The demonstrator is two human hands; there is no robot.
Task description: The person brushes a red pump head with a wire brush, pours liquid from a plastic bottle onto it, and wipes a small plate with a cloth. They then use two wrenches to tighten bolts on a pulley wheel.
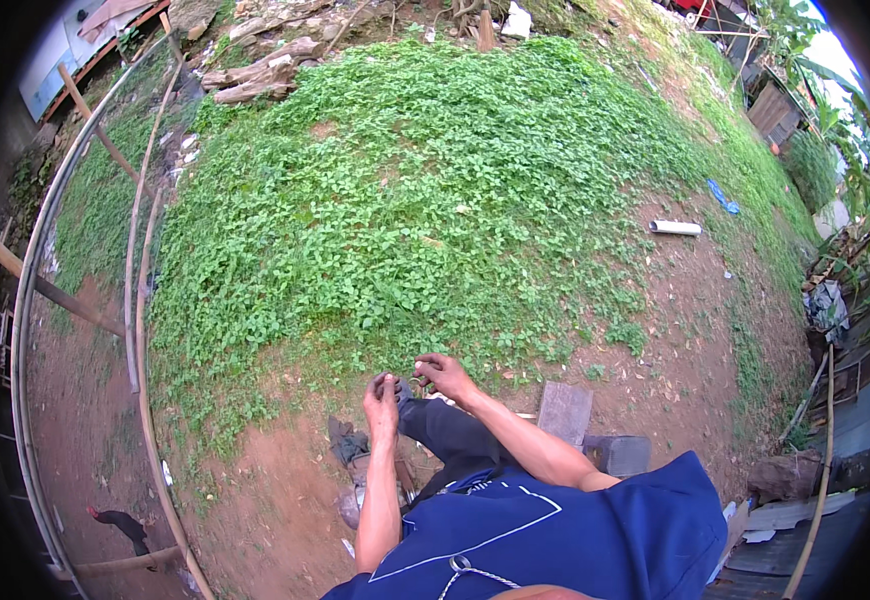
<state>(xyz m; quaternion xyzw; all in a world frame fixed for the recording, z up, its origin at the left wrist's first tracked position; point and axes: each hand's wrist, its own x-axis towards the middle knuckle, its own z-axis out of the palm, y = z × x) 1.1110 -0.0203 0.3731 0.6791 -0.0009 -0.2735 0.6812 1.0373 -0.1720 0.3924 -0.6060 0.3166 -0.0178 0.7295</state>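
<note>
My left hand point(383, 402) is raised in front of me, its fingers pinched together at the tips. Close to its right, my right hand point(443, 376) is curled with thumb and fingers drawn together. A small gap separates the two hands. Whatever sits between the fingertips is too small to make out. Just below the hands is my leg in dark trousers point(445, 430). A crumpled dark cloth point(348, 440) lies left of my left wrist. Beyond my right forearm is a flat brownish board point(565, 412), with a dark grey block point(619, 455) beside it.
Low green plants point(405, 200) cover the ground ahead. A wooden pole fence point(142, 250) runs along the left, with a dark chicken point(123, 525) near it. A white pipe piece point(675, 228) and blue plastic point(723, 197) lie to the right. Logs point(260, 78) lie at the back.
</note>
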